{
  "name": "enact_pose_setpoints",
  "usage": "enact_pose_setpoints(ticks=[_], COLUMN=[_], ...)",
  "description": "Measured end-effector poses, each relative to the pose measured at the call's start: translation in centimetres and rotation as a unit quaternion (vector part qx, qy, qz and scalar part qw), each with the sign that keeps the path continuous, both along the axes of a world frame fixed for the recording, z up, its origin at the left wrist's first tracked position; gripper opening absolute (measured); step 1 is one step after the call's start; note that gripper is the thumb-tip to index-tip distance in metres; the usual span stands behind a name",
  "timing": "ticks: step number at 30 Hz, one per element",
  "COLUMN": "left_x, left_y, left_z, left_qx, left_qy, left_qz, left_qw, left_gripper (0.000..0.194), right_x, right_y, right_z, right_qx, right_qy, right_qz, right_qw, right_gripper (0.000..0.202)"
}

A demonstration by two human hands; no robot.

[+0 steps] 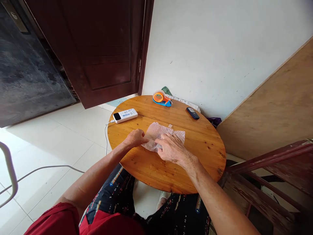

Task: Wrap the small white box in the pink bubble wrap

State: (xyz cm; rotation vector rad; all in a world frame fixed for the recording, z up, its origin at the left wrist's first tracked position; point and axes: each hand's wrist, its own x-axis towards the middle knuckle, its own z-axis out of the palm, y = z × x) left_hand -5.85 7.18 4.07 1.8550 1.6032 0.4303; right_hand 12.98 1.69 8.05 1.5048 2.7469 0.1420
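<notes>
A sheet of clear bubble wrap [154, 130] lies crumpled on the round wooden table [156, 173] in front of me. At its left edge my left hand [136, 137] is closed, with the thumb and fingers pinching the plastic. My right hand [170, 147] rests over the middle of the wrap, palm down, its fingers stretched out and pressing on it. Part of the sheet is hidden beneath that hand. Whether anything lies inside the wrap I cannot tell.
A white power bank [126, 115] with a plugged-in cable [105, 137] sits at the table's left. Toward the back stands an orange and blue tape dispenser [162, 98]; a dark mobile phone [193, 113] lies to the right. A white wall [207, 49] rises behind.
</notes>
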Motion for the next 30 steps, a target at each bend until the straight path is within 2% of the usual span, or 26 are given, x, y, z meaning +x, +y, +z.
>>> enact_pose_setpoints(ticks=[4, 12, 14, 17, 19, 21, 23, 26, 28, 30], left_x=[1.1, 4.8, 4.8, 4.1, 3.7, 3.8, 4.1, 4.8, 5.1, 5.2], left_y=[-0.3, -1.5, -1.7, -2.0, -2.2, -2.3, -2.4, -2.5, -2.6, -2.6], left_z=[0.1, 1.8, 2.4, 3.4, 3.8, 3.9, 3.6, 2.9, 2.4, 1.9], left_qx=[-0.009, -0.083, -0.099, -0.112, -0.095, -0.048, 0.013, 0.091, 0.117, 0.127], left_qy=[-0.087, -0.208, -0.218, -0.222, -0.198, -0.147, -0.091, -0.036, -0.015, -0.003], left_qz=[0.003, -0.03, -0.056, -0.135, -0.169, -0.173, -0.184, -0.209, -0.198, -0.186], left_qw=[0.996, 0.974, 0.969, 0.959, 0.961, 0.973, 0.979, 0.973, 0.973, 0.974], left_gripper=[0.013, 0.006, 0.008, 0.016, 0.024, 0.025, 0.016, 0.014, 0.01, 0.01], right_x=[-0.2, -0.5, -0.4, 0.4, 1.7, 3.5, 5.6, 8.1, 8.7, 8.4], right_y=[0.2, -0.3, -0.5, -1.0, -1.8, -2.9, -4.1, -5.5, -5.9, -5.7], right_z=[-0.1, -0.3, -0.3, -0.1, -0.1, -0.5, -1.4, -3.0, -3.9, -4.4], right_qx=[-0.003, -0.011, -0.013, -0.025, -0.022, 0.0, 0.022, 0.0, -0.038, -0.066], right_qy=[-0.004, 0.081, 0.114, 0.168, 0.219, 0.283, 0.343, 0.367, 0.369, 0.377], right_qz=[-0.008, -0.08, -0.092, -0.089, -0.065, -0.057, -0.125, -0.277, -0.334, -0.361], right_qw=[1.0, 0.993, 0.989, 0.981, 0.973, 0.957, 0.931, 0.888, 0.866, 0.85], right_gripper=[0.027, 0.056, 0.059, 0.061, 0.062, 0.061, 0.054, 0.046, 0.05, 0.058])
